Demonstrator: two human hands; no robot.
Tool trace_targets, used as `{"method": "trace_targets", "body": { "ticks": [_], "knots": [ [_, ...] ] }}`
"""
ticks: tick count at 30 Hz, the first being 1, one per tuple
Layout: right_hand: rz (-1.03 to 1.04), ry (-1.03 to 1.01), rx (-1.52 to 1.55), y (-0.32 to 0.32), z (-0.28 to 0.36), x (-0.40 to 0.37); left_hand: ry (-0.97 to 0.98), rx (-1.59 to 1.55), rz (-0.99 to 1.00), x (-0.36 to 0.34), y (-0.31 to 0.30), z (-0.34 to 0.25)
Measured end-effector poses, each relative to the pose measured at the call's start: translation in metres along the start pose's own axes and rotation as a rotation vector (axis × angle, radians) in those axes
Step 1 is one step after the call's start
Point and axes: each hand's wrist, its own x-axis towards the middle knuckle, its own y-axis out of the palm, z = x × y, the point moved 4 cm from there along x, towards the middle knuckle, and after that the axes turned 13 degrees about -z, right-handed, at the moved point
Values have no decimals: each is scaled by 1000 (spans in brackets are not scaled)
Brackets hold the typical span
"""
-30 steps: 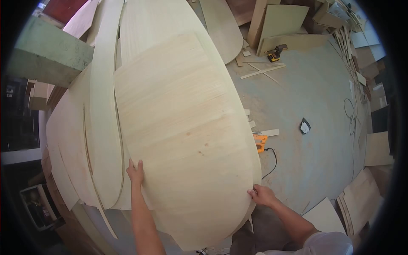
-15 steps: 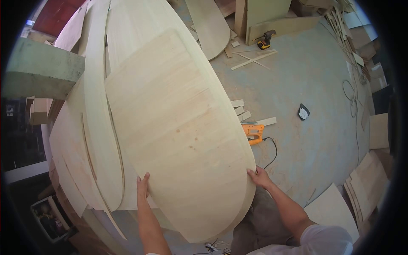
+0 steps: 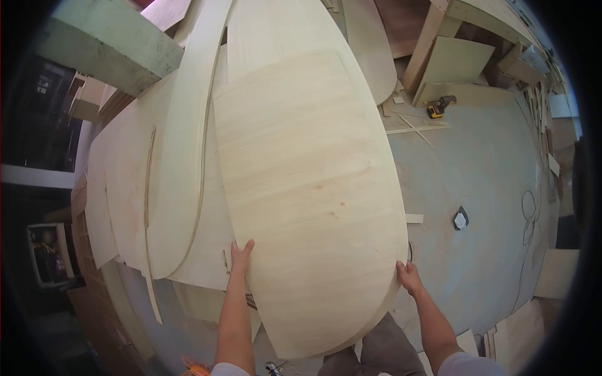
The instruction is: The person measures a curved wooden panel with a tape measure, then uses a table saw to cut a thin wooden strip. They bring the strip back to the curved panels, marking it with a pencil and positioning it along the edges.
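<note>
A pale plywood panel (image 3: pixel 307 207) with a rounded near end stretches away from my body, lying over another long plywood sheet (image 3: pixel 282 31) of similar curve. My left hand (image 3: pixel 241 257) grips the panel's left edge, thumb on top and fingers under it. On the opposite edge, my right hand (image 3: pixel 409 277) holds on in the same way, its fingers partly hidden beneath. Left of the panel lies a narrower plywood piece (image 3: pixel 185 150) with a rounded end, on top of wider sheets.
A concrete beam (image 3: pixel 113 47) juts in at upper left. On the floor to the right are a cordless drill (image 3: pixel 437 108), wood strips (image 3: pixel 420 130) and a small dark object with a white patch (image 3: pixel 461 218). Stacked boards (image 3: pixel 514 335) stand at lower right.
My view has turned, so the surroundings sit differently. The panel's right edge now covers the orange power tool seen on the floor earlier. Both hands keep their hold on the panel.
</note>
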Motion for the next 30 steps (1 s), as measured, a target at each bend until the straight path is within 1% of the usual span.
{"method": "trace_targets", "body": {
  "ticks": [3,5,6,9,12,13,15,18,21,27,30],
  "knots": [
    [-12,-31,9,1,-1,-1,-30,-23,34,1,1,2],
    [-64,-76,-67,-1,-12,3,55,84,-94,-15,0,-11],
    [-92,-98,-103,-1,-8,5,97,140,-156,-26,3,-18],
    [-356,-326,-384,-7,22,-9,110,455,-517,-50,12,-22],
    [-584,-570,-415,1,57,-12,81,456,-496,-48,14,-14],
    [-604,-593,-429,7,67,-10,47,485,-477,-48,14,-9],
    [-636,-634,-444,29,107,-9,-18,550,-445,-43,14,-16],
    [-689,-675,-437,57,130,9,-39,589,-455,-42,14,-18],
    [-736,-712,-544,65,131,14,-60,597,-438,-42,13,-20],
    [-706,-728,-562,67,126,20,-7,540,-462,-42,12,-21],
    [-658,-679,-580,66,127,19,-14,590,-474,-41,13,-15]
  ]
}}
